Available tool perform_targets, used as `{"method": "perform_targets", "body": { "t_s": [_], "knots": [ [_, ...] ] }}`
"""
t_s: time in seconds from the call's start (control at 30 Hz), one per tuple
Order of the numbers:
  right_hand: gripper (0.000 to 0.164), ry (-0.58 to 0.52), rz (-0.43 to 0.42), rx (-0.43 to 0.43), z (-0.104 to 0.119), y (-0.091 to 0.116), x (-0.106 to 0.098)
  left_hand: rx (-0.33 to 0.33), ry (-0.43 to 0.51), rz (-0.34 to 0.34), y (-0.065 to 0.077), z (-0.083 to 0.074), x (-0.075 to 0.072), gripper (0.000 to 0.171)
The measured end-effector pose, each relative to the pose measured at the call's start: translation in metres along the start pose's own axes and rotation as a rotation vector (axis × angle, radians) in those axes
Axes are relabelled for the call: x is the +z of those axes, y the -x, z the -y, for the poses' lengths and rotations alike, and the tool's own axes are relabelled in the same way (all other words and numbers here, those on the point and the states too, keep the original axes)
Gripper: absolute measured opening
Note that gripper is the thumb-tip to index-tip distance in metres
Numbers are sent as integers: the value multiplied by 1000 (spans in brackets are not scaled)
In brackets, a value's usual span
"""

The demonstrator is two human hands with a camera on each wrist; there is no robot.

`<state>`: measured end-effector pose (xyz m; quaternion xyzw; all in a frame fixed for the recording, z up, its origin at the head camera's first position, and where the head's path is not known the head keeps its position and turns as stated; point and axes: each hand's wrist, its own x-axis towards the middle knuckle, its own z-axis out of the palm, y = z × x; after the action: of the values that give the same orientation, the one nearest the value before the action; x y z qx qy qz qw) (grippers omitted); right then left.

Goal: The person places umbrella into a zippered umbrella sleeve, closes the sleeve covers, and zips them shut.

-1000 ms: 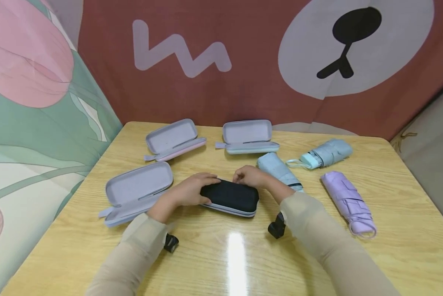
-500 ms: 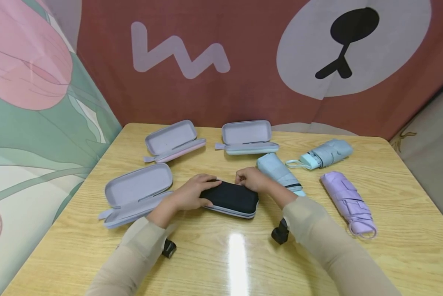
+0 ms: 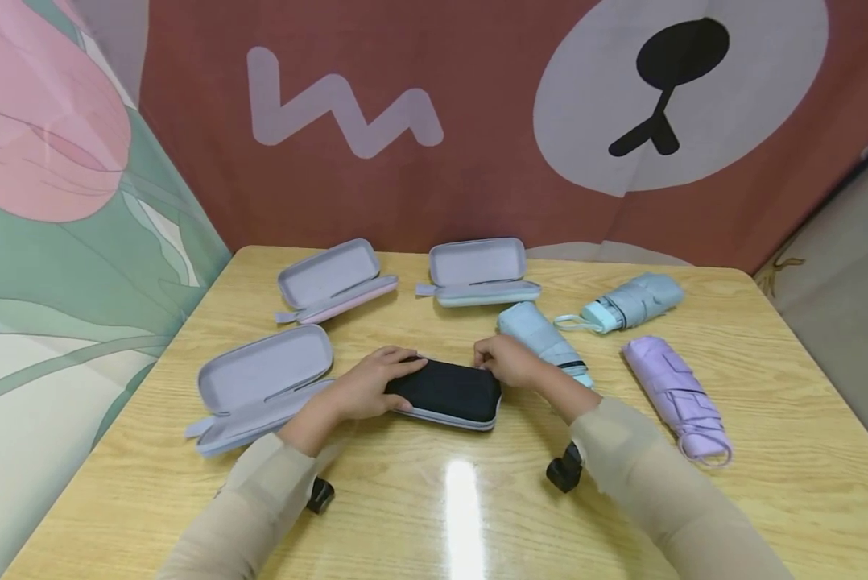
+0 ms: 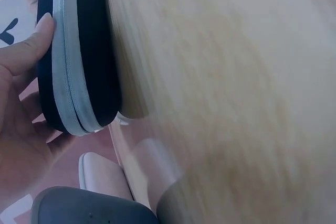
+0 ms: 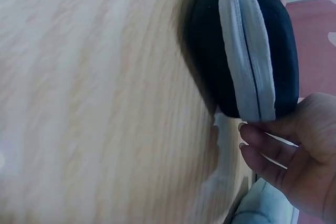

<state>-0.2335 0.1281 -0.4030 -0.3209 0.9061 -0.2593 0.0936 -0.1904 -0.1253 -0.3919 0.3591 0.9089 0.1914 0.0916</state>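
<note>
A black zip case (image 3: 444,391) with a grey zipper band (image 4: 68,61) lies closed on the table in front of me. My left hand (image 3: 365,388) grips its left end, thumb on the near side and fingers over the top and far edge. At the right end, my right hand (image 3: 510,361) has its thumb and fingers pinched together at the corner, where the zipper band (image 5: 249,51) ends in the right wrist view. The zipper pull itself is hidden by those fingers. Just behind the right hand lies a folded light blue umbrella (image 3: 543,338).
Three open cases with grey linings stand around: a blue one (image 3: 260,379) at left, a pink one (image 3: 340,282) behind, a mint one (image 3: 481,274) at the back. Another blue umbrella (image 3: 637,302) and a purple umbrella (image 3: 676,395) lie at right on the wooden table (image 3: 390,515).
My right hand has slid rightward along the case's far edge to its right corner, fingers still pinched. The left hand keeps its grip on the left end.
</note>
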Motion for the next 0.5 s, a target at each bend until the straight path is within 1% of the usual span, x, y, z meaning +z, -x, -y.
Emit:
{"method": "perform_targets", "body": {
  "t_s": [0.13, 0.2, 0.4, 0.5],
  "knots": [
    [18, 22, -45, -14, -3, 6, 1, -21, -4, -9, 3, -3, -1, 64],
    [18, 29, -69, -7, -3, 7, 2, -34, -12, -16, 5, -4, -1, 64],
    [17, 89, -178, 47, -3, 5, 4, -83, -73, -55, 5, -8, 2, 65],
    [15, 109, -212, 77, -5, 4, 4, -105, -104, -72, 4, -9, 3, 65]
  ]
}}
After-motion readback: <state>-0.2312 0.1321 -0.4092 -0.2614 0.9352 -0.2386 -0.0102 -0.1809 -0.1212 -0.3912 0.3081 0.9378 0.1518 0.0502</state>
